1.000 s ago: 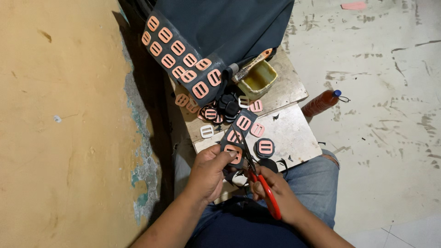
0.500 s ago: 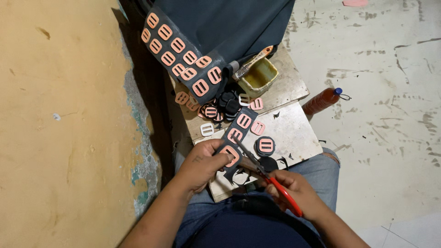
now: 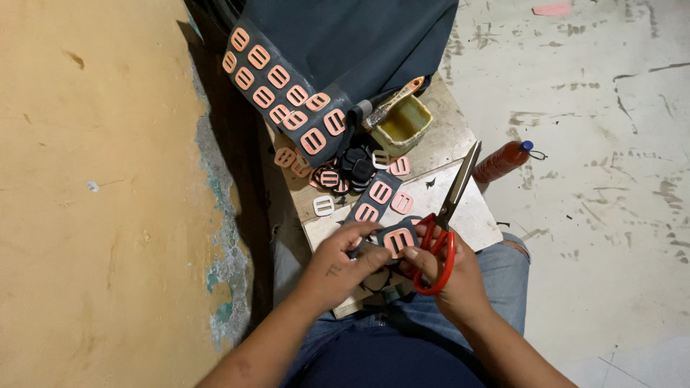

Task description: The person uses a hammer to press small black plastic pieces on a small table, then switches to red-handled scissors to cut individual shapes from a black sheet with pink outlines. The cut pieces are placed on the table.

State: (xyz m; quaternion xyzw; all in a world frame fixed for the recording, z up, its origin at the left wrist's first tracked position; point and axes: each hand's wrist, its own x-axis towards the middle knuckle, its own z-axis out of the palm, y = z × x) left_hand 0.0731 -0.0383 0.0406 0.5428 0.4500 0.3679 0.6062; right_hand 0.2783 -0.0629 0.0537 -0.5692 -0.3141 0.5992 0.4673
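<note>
The person wore blue denim jeans [image 3: 496,280] and a dark navy top [image 3: 388,363]. Both forearms were bare (no sleeves showed), and the left hand [image 3: 338,267] carried a small dark mark.

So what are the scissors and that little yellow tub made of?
The scissors: blades look like bare grey metal with a dull shine; the red handle loops look like smooth plastic. The yellow tub looks like plastic, stained and grubby inside, though I can't be sure.
</note>
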